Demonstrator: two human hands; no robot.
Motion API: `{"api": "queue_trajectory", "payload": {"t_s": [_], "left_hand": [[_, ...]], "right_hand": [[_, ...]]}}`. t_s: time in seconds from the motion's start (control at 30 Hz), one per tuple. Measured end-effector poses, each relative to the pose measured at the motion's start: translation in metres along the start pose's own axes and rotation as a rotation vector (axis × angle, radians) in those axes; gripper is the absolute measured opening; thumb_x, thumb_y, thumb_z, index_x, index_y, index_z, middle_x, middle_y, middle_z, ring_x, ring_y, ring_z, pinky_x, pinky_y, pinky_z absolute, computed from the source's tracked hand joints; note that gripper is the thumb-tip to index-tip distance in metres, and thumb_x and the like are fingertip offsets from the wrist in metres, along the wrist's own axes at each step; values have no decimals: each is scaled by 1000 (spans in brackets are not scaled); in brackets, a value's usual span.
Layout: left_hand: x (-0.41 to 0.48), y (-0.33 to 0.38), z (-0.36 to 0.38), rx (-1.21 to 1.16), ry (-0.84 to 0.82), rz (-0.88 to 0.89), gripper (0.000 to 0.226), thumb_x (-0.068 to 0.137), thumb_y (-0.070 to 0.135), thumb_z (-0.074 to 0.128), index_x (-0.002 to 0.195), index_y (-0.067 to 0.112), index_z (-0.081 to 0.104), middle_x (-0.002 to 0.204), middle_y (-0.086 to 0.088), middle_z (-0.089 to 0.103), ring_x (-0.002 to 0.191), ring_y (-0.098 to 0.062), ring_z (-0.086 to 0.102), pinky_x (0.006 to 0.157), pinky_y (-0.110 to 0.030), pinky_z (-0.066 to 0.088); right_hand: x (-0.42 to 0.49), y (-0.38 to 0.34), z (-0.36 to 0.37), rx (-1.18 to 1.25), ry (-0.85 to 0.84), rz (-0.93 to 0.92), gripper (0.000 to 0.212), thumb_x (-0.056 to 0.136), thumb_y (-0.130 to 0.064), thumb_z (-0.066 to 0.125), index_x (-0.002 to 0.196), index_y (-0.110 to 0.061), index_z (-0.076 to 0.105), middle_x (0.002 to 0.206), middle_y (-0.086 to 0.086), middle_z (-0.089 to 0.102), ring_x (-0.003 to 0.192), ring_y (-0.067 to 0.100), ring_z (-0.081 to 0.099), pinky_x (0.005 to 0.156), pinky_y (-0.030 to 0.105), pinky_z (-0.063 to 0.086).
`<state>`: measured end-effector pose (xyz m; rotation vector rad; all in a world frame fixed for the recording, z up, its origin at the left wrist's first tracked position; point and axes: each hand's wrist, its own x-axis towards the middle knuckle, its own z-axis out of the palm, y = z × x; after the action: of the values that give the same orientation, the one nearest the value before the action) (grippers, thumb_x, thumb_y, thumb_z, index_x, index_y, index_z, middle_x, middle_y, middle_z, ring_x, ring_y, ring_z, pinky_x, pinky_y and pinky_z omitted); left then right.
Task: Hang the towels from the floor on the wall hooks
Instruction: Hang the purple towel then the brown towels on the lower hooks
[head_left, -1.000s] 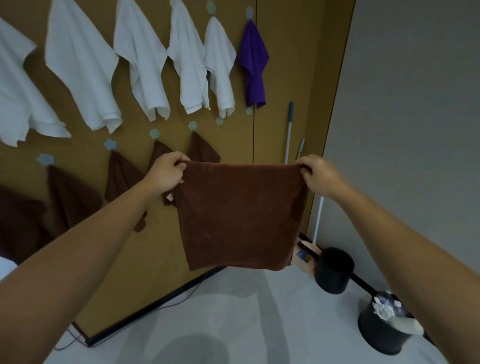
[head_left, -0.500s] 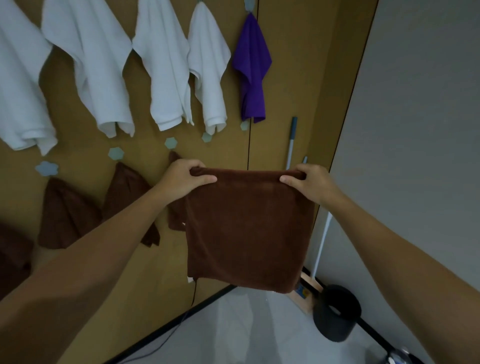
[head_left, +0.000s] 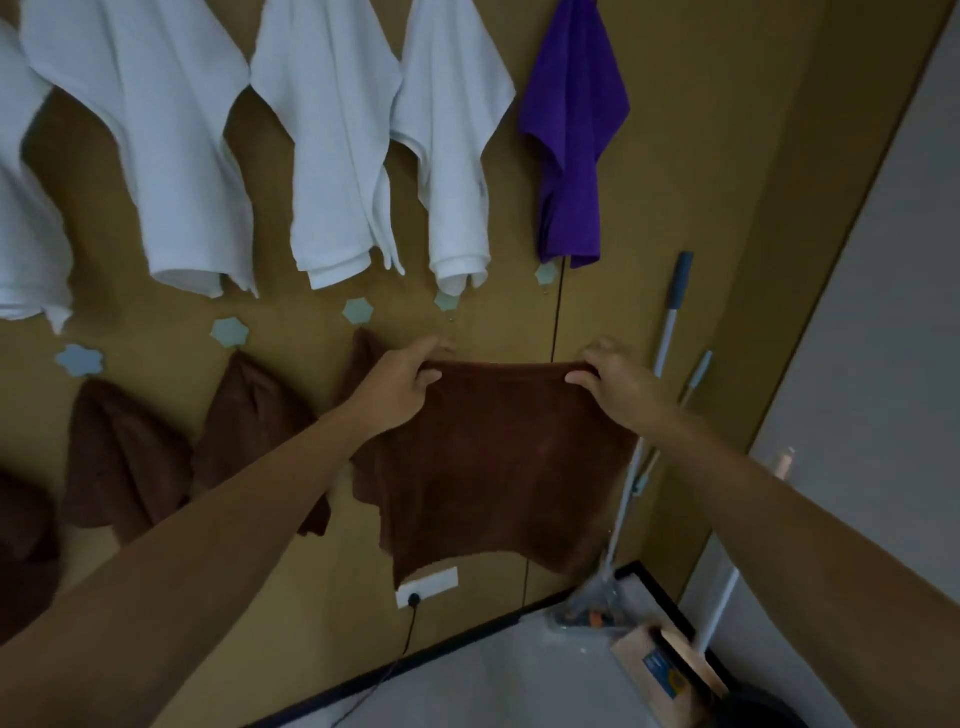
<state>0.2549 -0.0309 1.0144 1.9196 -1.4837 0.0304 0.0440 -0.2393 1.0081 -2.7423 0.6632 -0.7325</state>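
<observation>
Where left hand (head_left: 402, 384) and right hand (head_left: 618, 382) each pinch a top corner in curled fingers, brown terry towel (head_left: 493, 467) hangs flat: top edge level, long axis left-right, free edge floorward; close before ochre panel wall (head_left: 675, 208), just below pale flower-shaped hook (head_left: 445, 300).

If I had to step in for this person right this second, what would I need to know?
The left hand grips the top left corner of the brown towel.
The right hand grips its top right corner; the towel hangs spread in front of the wall.
Done: white towels, a purple towel and other brown towels hang on hooks.
Left: put this towel on the free hook just above it. Whether more towels lie on the floor is out of view.
</observation>
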Motion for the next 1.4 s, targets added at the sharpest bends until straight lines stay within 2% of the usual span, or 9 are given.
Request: {"api": "queue_trajectory", "payload": {"t_s": [0.1,0.23,0.37,0.43,0.57,0.67,0.8,1.13,1.4], "left_hand": [[21,-7,11,65,-9,-53,24,97,1,50,115,16,45,106,-2,65,98,-13,60,84,-24,44],[42,-17,24,241,-102,-69,42,87,-19,43,96,23,45,94,4,54,85,-12,54,81,-13,42],[56,-33,32,323,-94,-104,43,88,-16,46,107,18,63,106,-7,60,99,-27,58,90,-41,47],[62,-39,35,340,-68,-96,51,88,-16,46,119,21,62,111,3,57,101,-19,58,92,-35,48],[73,-46,39,356,-120,-189,64,92,-12,41,143,26,44,128,8,45,118,-15,51,88,-3,33],[78,-55,46,516,-180,-198,73,91,-10,38,153,27,24,151,-1,32,130,-23,42,95,-16,34],[88,-70,50,666,-170,-213,73,93,-3,40,155,23,13,155,-6,25,128,-29,41,101,-36,42],[122,-96,60,760,-83,-328,71,94,0,40,156,16,9,153,-11,24,122,-32,45,87,-39,49],[135,-109,69,766,-23,-419,69,94,0,39,156,15,10,153,-11,24,119,-34,45,89,-41,48]], "right_hand": [[32,29,13,151,-40,-78,14,95,-20,60,99,-6,58,91,3,61,85,22,59,67,25,39],[73,56,24,261,-78,-213,15,95,-10,57,95,-19,45,89,-5,62,80,9,58,68,24,44],[106,72,41,169,-79,-403,30,92,9,47,92,-20,52,86,-9,52,76,1,50,67,29,47],[118,78,51,123,-73,-452,39,89,14,48,104,-19,61,99,-4,56,87,10,56,72,32,50],[135,75,69,98,-61,-544,51,83,19,51,116,-16,67,108,0,59,90,19,60,69,36,53],[144,69,82,77,-66,-574,48,85,13,55,123,-14,66,115,9,63,97,26,62,78,36,53],[157,61,102,36,-51,-560,54,83,15,56,130,-11,61,118,17,62,99,34,62,81,41,53],[212,55,142,49,2,-504,62,83,19,52,137,-11,55,124,17,58,107,35,58,83,33,47],[239,56,167,83,-3,-520,68,79,22,52,138,-11,53,124,17,58,107,35,59,83,38,51]]}}
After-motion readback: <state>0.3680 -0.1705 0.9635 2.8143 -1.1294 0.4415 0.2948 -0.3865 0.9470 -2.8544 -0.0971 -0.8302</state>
